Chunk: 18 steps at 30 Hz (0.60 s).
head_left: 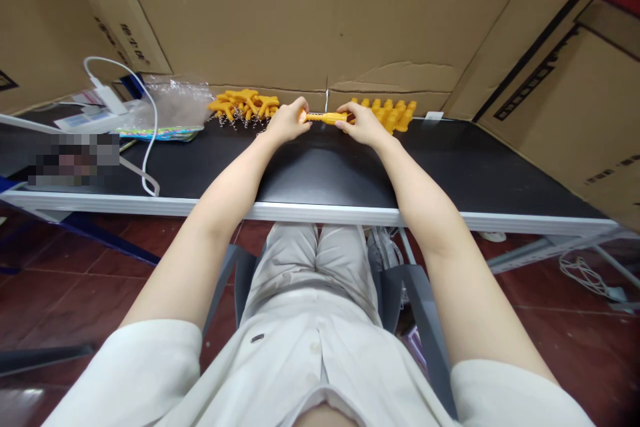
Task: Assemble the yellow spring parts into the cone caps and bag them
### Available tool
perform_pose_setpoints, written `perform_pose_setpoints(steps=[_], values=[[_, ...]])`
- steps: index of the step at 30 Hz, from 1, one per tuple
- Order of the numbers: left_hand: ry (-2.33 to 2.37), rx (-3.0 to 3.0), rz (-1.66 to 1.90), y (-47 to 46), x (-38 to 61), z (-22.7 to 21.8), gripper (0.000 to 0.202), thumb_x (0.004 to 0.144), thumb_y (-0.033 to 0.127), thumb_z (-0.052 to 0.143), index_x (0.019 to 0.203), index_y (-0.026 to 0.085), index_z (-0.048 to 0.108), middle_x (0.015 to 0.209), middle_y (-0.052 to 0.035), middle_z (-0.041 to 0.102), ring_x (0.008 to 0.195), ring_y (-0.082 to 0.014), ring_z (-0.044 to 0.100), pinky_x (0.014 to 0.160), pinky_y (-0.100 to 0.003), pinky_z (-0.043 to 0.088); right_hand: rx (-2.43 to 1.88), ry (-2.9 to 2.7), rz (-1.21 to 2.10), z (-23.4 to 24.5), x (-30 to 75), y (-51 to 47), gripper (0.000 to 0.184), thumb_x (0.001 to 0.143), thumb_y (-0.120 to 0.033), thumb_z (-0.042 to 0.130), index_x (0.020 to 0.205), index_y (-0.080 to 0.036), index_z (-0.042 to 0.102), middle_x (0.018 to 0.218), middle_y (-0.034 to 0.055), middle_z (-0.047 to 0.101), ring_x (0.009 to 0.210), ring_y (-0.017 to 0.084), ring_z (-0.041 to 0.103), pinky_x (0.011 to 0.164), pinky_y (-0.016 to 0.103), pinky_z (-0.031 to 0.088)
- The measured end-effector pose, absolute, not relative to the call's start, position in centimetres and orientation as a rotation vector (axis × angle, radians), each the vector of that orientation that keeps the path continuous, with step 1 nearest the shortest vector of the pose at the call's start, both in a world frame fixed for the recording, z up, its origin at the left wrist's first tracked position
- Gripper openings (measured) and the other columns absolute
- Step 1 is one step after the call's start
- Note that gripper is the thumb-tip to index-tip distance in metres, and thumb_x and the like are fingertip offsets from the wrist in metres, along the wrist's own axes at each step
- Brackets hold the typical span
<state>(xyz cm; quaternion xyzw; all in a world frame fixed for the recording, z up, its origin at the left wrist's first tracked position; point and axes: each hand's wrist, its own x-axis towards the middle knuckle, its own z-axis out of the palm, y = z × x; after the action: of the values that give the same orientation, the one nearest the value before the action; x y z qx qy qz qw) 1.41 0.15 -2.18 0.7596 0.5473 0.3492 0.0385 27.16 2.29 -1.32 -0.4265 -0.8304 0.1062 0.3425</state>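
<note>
Between my two hands, just above the black tabletop, is a slim orange-yellow plastic piece (327,118). My left hand (289,121) pinches its left end with thumb and fingers. At the other end, my right hand (367,123) is closed around the thicker part. To the left of my left hand lies a pile of orange-yellow star-topped pieces (245,101) with small metal chains hanging from them. Several similar knobbed yellow pieces (400,113) stand in close rows just behind and right of my right hand, which partly hides them.
Cardboard walls (300,20) close off the back and the right side. On the left are a clear plastic bag (175,103), a white plug (111,99) with a looping white cable (155,113), and a blurred patch. A metal edge (330,213) runs along the table front.
</note>
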Motion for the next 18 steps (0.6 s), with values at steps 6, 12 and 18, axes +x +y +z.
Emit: perform_pose_setpoints(steps=[6, 12, 18], values=[[1.696, 2.29, 1.08, -0.4, 1.6, -1.7, 0.039, 0.091, 0.02, 0.077, 0.129, 0.024, 0.069, 0.108, -0.0087, 0.075, 0.12, -0.0363, 0.076, 0.11, -0.052, 0.057, -1.123, -2.159, 0.381, -0.2, 26.9, 1.1, 0.061, 0.087, -0.034, 0.083, 0.145, -0.02, 0.07, 0.135, 0.0132, 0.074, 0.119, 0.031, 0.072, 0.111, 0.049, 0.06], [1.686, 2.298, 1.132, -2.0, 2.3, -0.5, 0.078, 0.096, 0.027, 0.075, 0.168, 0.028, 0.045, 0.144, -0.0141, 0.071, 0.136, -0.0353, 0.069, 0.119, -0.047, 0.052, -1.304, -2.085, 0.097, 1.3, 26.0, -0.6, 0.058, 0.098, -0.035, 0.069, 0.153, -0.014, 0.066, 0.139, 0.0184, 0.074, 0.125, 0.035, 0.071, 0.117, 0.055, 0.055], [1.828, 2.271, 0.969, -1.1, 1.1, -1.1, 0.062, 0.099, 0.024, 0.067, 0.161, 0.02, 0.058, 0.125, -0.0131, 0.078, 0.129, -0.0327, 0.071, 0.121, -0.045, 0.052, -1.406, -2.037, -0.087, 0.9, 25.2, 2.6, 0.052, 0.105, -0.041, 0.065, 0.147, -0.01, 0.068, 0.141, 0.0252, 0.072, 0.137, 0.043, 0.066, 0.123, 0.062, 0.05]])
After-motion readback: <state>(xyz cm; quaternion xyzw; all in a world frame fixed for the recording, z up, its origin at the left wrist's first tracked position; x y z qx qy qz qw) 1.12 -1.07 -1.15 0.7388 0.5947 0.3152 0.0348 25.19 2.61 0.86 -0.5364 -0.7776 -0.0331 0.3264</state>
